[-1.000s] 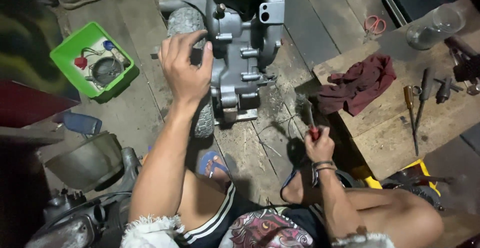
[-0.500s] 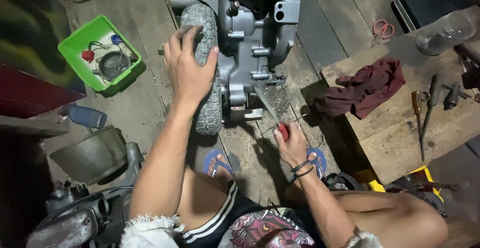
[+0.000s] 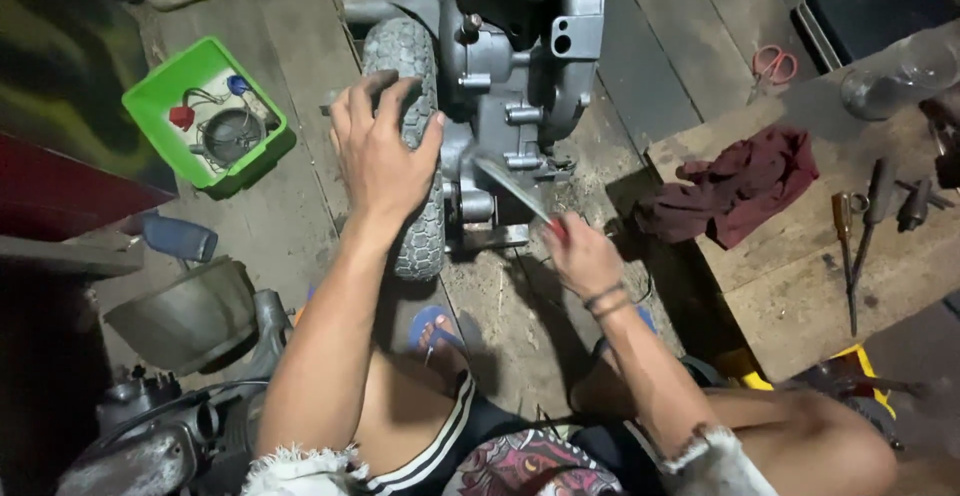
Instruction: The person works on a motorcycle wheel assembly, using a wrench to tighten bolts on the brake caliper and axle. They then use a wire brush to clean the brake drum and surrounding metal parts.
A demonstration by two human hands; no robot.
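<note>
A grey engine block (image 3: pixel 520 76) with a small knobby tyre (image 3: pixel 412 156) stands on the plank floor in front of me. My left hand (image 3: pixel 380 151) lies flat on top of the tyre, fingers spread over its tread. My right hand (image 3: pixel 580 251) grips a red-handled screwdriver (image 3: pixel 515 188), whose shaft points up-left to the lower side of the engine casing, where the tip touches or nearly touches the metal. A dark band circles my right wrist.
A green tray (image 3: pixel 165 96) with small parts sits at the left. To the right stands a low wooden bench (image 3: pixel 800 276) with a maroon rag (image 3: pixel 735 186), several hand tools (image 3: pixel 860 226) and a clear bottle (image 3: pixel 895 81). Red scissors (image 3: pixel 772 64) lie on the floor. Machine parts (image 3: pixel 180 316) lie lower left.
My right hand rose from the floor by the bench and swung left with the screwdriver up to the engine casing. My left hand stayed on the tyre.
</note>
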